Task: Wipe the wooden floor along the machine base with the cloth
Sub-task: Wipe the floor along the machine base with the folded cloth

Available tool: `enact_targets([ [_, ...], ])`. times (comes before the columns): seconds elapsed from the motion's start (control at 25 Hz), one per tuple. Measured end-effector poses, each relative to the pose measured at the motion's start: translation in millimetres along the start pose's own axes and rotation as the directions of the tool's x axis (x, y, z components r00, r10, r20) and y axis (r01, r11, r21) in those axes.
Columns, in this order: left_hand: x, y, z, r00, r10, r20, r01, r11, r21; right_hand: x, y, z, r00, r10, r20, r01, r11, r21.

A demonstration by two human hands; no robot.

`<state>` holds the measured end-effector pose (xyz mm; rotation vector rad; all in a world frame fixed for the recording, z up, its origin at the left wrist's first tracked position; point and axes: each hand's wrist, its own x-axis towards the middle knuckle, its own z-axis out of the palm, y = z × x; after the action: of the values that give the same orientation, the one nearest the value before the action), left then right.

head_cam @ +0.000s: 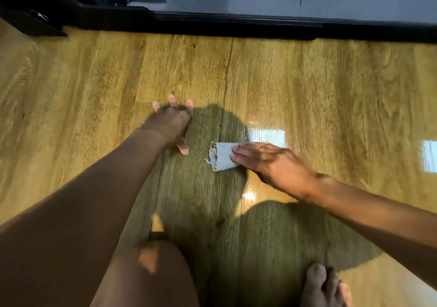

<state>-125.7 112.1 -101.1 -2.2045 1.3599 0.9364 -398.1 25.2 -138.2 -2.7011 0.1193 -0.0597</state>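
Both hands are down on the floor [307,82]. The right hand [267,162] lies flat and open, its fingers [238,151] pressing on one end of the cloth [221,156], so it holds the cloth by pressure and not by a closed grip. The left hand [171,122] is also open, with fingers spread wide and the fingertips planted on the wood; it seems to carry the body weight as a support and holds nothing. The cloth is a small pale folded piece, lying on the wood between the two hands, near the left thumb but not touching it. A knee [153,266] and a bare foot [324,287] show at the lower edge, so the person is low to the floor. The black base [236,25] of the machine runs across the top, well apart from the cloth. I judge the wiping is in progress, but on the open floor and not yet along the base. The next move probably calls for pushing the cloth forward to the base edge, then sliding it sideways along it, with steady flat pressure.
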Motion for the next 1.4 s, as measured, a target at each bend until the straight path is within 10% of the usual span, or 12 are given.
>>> enact_targets([
  [0.2,-2.9,4.9,-3.3,0.998,-0.064,0.01,0.064,0.998,-0.011,45.9,22.7,-19.5,0.87,0.473,-0.138,-0.455,0.879,0.145],
  [0.48,-6.0,21.5,-8.7,0.995,-0.088,-0.044,0.087,0.996,-0.033,-58.7,-46.2,16.0,0.99,-0.118,0.083,0.117,0.993,0.017],
  [0.68,-7.2,38.7,-12.2,0.995,-0.013,-0.1,0.008,0.999,-0.052,-25.5,-21.0,5.3,0.901,0.422,-0.097,-0.411,0.905,0.112],
  [0.92,-0.6,56.1,-17.2,0.994,-0.042,-0.096,0.04,0.999,-0.024,-80.8,-30.6,17.9,0.971,-0.196,0.133,0.2,0.98,-0.014],
  [1.2,5.6,61.8,-19.7,0.998,-0.055,-0.041,0.056,0.998,0.019,35.9,54.8,-17.7,0.874,0.438,-0.21,-0.429,0.899,0.087],
  [1.4,11.7,61.0,-15.7,0.999,0.002,-0.032,-0.001,1.0,0.02,8.4,53.7,-13.4,1.0,-0.006,-0.013,0.005,0.996,-0.086],
])
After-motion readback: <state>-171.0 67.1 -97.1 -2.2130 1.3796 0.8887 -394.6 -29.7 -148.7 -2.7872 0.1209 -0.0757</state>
